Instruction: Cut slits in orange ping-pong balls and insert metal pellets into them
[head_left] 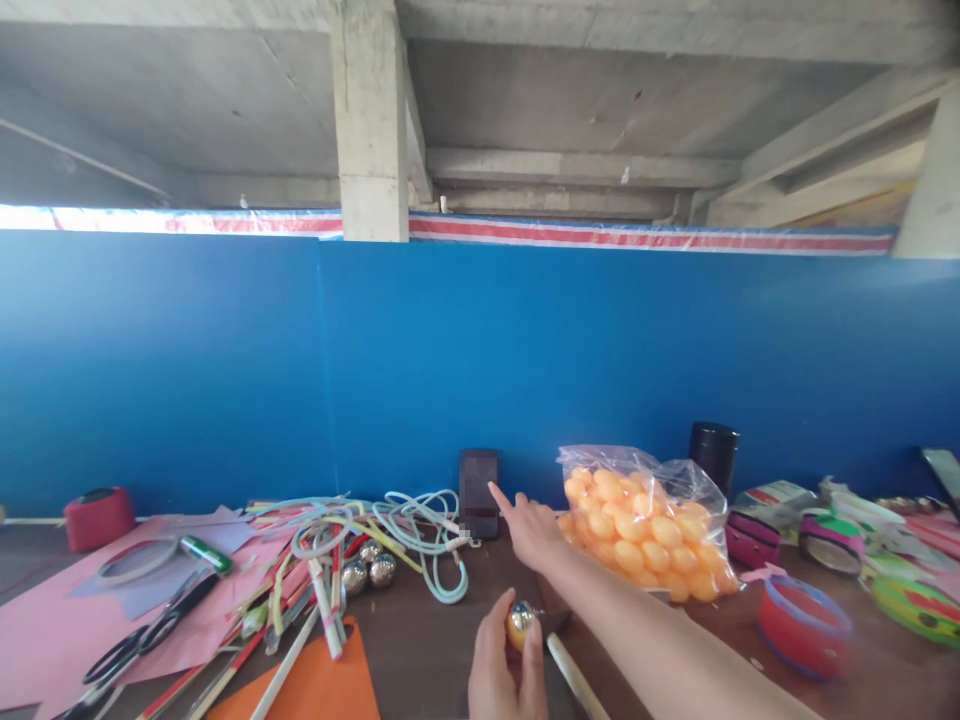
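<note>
My left hand (501, 668) is closed around a shiny silver ball (523, 614) low in the middle of the view. The ball's lower side looks yellow-orange; whether that is a reflection or part of it I cannot tell. My right hand (534, 530) reaches forward with its index finger stretched out and nothing visible in it. Its fingertip is at the screen of a dark phone (478, 490) propped upright against the blue partition; I cannot tell if they touch. A pale stick-like handle (574, 676) lies between my left hand and right forearm.
A clear bag of orange balls (637, 530) stands right of my hand. Silver balls (367, 568), pale blue cords (427, 520), scissors (142, 640) and coloured paper (45, 630) spread leftward. A red cup (802, 625) and black cylinder (712, 455) are at right. A blue partition (450, 350) bounds the table.
</note>
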